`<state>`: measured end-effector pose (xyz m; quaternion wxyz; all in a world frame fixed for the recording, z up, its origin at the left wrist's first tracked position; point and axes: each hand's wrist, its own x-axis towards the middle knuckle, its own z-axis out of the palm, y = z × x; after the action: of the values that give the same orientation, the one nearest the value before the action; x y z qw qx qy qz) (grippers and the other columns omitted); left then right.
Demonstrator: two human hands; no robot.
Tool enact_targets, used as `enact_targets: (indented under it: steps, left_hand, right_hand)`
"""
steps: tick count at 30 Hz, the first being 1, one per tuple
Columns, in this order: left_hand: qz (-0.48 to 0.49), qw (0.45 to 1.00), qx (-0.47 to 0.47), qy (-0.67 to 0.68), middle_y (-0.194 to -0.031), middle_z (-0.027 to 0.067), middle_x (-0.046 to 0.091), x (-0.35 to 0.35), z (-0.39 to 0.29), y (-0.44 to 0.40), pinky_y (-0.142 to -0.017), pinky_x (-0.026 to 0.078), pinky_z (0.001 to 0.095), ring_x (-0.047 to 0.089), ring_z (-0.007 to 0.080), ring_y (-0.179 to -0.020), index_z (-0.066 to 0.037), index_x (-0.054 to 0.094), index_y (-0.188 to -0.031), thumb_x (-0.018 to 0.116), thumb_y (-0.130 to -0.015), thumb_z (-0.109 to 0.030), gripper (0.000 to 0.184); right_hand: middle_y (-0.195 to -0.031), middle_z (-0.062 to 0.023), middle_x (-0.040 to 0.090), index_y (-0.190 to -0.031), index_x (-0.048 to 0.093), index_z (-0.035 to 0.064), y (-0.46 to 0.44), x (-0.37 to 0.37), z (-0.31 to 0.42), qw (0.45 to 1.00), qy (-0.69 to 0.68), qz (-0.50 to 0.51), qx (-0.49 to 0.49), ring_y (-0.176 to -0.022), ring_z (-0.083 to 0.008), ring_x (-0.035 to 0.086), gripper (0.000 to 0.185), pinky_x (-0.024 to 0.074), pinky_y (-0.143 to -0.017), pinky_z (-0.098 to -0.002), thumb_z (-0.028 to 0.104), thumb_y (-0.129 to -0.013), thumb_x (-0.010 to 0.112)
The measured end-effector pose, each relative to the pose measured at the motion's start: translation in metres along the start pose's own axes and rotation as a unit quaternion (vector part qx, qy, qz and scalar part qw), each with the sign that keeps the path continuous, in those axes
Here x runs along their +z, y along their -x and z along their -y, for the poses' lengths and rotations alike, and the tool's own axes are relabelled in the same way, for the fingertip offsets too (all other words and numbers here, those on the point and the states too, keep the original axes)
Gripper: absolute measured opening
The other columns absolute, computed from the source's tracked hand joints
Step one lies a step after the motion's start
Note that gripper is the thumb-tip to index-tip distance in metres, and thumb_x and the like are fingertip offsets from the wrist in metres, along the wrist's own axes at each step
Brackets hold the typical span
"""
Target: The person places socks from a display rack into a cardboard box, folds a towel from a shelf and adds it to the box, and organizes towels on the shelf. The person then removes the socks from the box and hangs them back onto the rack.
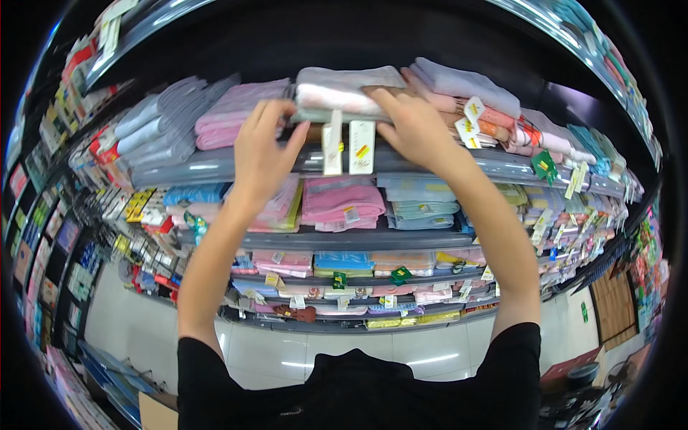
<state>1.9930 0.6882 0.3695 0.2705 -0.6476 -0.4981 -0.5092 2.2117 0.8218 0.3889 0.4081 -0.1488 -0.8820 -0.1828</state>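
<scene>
A stack of folded towels, white and grey, sits at the middle of the upper shelf. Two white tags hang from its front. My right hand grips the stack's right end, fingers on top and thumb at the lower front. At the left end, my left hand has its thumb and fingers apart; whether its fingertips touch the stack cannot be made out. Pink folded towels lie just left of this hand. On the right side are lavender towels above orange ones.
Blue-grey towels fill the upper shelf's left part. Lower shelves carry more folded towels, including a pink pile and a pale blue pile. Packaged goods hang at the left. Below is a tiled floor.
</scene>
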Motion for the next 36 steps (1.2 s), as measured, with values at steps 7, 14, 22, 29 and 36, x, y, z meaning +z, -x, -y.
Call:
enact_targets:
  steps: [7,14,22,29,36]
  left_hand:
    - [0.146,0.97,-0.076,0.181,-0.089,0.0105,0.066,0.003,-0.056,0.185,-0.076,0.05,0.0358,0.063,0.0272,-0.081,-0.002,0.063,-0.094,0.067,-0.078,-0.002,0.017]
    - [0.538,0.712,-0.426,0.147,-0.088,0.0145,0.072,0.04,-0.034,0.558,-0.076,0.054,0.0349,0.07,0.025,-0.084,-0.004,0.068,-0.105,0.065,-0.091,-0.042,0.041]
    - [0.723,0.522,-0.396,0.219,-0.077,0.0115,0.069,0.052,-0.045,0.626,-0.07,0.052,0.0356,0.065,0.0217,-0.073,-0.001,0.068,-0.098,0.061,-0.094,-0.042,0.041]
    - [0.522,0.676,-0.466,0.23,-0.078,0.0184,0.061,0.066,-0.081,0.626,-0.072,0.047,0.0415,0.059,0.0333,-0.075,0.0,0.057,-0.09,0.049,-0.102,-0.028,0.032]
    - [0.486,0.668,-0.563,0.026,-0.094,0.0245,0.066,0.054,-0.142,0.625,-0.077,0.047,0.0557,0.061,0.0466,-0.093,-0.009,0.056,-0.099,0.046,-0.1,-0.039,0.031]
  right_hand:
    - [-0.093,-0.0094,0.068,-0.099,0.066,0.0045,0.163,-0.002,0.084,0.957,-0.232,-0.174,0.031,-0.083,-0.0268,0.066,0.027,0.052,-0.077,-0.0376,0.003,-0.072,0.069]
    - [-0.106,-0.0237,0.067,-0.116,0.064,0.0025,0.543,0.127,0.183,0.769,-0.207,0.442,0.414,-0.102,-0.0376,0.064,0.046,0.0489,-0.091,-0.0475,0.042,-0.092,0.06]
    - [-0.089,-0.0109,0.068,-0.102,0.071,0.0009,0.625,0.071,0.201,0.497,-0.461,0.416,0.607,-0.084,-0.0216,0.061,0.058,0.0471,-0.078,-0.0346,0.057,-0.088,0.064]
    - [-0.08,-0.0013,0.064,-0.096,0.071,0.0035,0.604,0.074,0.164,0.426,-0.578,0.456,0.526,-0.076,-0.0115,0.057,0.035,0.0471,-0.07,-0.0284,0.038,-0.092,0.068]
    - [-0.075,0.0017,0.062,-0.097,0.068,0.0038,0.654,0.126,0.173,0.506,-0.542,0.506,0.441,-0.069,-0.011,0.056,0.031,0.0462,-0.067,-0.0288,0.035,-0.096,0.064]
